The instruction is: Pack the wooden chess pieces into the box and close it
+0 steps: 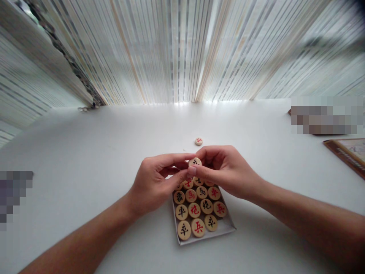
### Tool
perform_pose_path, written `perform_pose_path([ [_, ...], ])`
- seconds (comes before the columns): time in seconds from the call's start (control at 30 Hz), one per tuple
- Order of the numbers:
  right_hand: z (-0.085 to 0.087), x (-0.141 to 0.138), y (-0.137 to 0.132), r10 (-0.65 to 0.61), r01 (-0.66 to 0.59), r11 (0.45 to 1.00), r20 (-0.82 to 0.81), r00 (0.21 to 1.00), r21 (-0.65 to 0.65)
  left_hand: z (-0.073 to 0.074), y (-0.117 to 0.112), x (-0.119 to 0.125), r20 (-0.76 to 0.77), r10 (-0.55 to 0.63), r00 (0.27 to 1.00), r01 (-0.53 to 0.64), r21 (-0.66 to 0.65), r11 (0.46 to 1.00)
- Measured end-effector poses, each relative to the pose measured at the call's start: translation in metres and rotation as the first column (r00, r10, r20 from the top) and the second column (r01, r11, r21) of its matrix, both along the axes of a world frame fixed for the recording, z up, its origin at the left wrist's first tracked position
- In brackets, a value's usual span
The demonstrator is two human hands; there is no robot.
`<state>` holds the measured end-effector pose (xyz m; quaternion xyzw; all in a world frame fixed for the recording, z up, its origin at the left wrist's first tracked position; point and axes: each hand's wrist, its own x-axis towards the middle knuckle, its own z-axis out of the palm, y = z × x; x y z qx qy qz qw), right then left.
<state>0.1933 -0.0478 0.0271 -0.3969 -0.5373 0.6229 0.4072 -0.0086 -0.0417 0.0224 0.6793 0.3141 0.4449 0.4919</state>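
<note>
White tabletop (94,148) | wooden disc (195,161) — round, pale, black character partly covered | left fingers (176,156) and right fingers (205,172) gripping it

place: home-like room | backlit striped curtain (159,49) | white tabletop (85,152) | xiangqi pieces (194,210)

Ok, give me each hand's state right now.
Left hand: partly closed at a black-marked piece; whether its grip holds the piece cannot be told.
Right hand: closed, holding that piece.
</note>
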Motion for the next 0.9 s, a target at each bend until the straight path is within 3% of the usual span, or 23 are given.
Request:
perform_pose_path([
  [0.27, 0.0035, 0.0009, -0.0018, 0.052, -0.052, 0.999, -0.014, 0.999, -0.004, -0.0009, 0.001, -0.0026, 0.001, -0.047, 0.999, 0.047, 0.119, 0.992],
  [0.5, 0.0072, 0.0018, -0.0043, 0.067, -0.07, 0.997, 0.079, 0.995, 0.044, 0.0001, 0.0006, -0.0029, 0.043, -0.071, 0.997, 0.068, 0.084, 0.994],
  [0.73, 0.0085, 0.0024, -0.0054, 0.066, -0.082, 0.985, 0.103, 0.992, 0.155, -0.0011, 0.0006, -0.003, 0.078, -0.047, 0.996, 0.044, 0.036, 0.998],
  [0.9, 0.0061, 0.0034, -0.0036, 0.03, -0.064, 0.955, 0.12, 0.992, 0.289, -0.0013, 0.0017, -0.0037, 0.055, 0.014, 0.998, -0.019, 0.096, 0.995],
])
